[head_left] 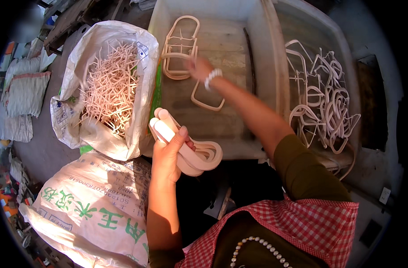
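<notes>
Fingers of left hand (168,149) clamp a stack of pale loops (195,154) above the tray's (221,134) near edge. Right hand (199,68), blurred, reaches over a loop (207,100) lying in the tray; finger state unreadable. Open sack (74,71) of offcuts (110,85) stands left.

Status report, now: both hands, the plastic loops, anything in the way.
Left hand gripping a stack of pale plastic loops. Right hand out over the grey tub, at a loose loop, blurred; grip unclear. Nothing between hand and loop.
</notes>
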Demonstrator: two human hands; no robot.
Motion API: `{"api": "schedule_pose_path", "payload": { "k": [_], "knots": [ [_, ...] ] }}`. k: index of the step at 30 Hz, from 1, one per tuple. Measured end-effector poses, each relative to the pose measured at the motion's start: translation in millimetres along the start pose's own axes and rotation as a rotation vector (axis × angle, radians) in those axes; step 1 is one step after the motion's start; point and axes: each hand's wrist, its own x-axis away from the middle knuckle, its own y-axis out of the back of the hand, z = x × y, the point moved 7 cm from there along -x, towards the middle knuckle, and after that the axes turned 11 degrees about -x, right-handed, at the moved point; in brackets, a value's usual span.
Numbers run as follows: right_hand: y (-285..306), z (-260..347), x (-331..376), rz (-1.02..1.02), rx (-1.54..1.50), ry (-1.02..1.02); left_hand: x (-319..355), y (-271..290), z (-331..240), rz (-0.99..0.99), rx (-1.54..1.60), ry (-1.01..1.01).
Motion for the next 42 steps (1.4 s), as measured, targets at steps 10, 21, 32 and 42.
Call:
{"api": "schedule_pose_path", "payload": {
  "k": [10,21,32,42],
  "knots": [
    [-44,-151,132,0.479,0.253,-0.086,-16,11,9,-0.109,-0.018,0.064],
    [89,73,216,0.607,-0.078,0.487,-16,22,2,-0.037,0.094,0.019],
    [89,93,206,0.848,-0.243,0.227,2,-6,-13,0.128,-0.030,-0.119],
    [6,76,116,0.280,0.043,0.681,11,-24,-19,0.217,-0.149,-0.125]
  ]
}}
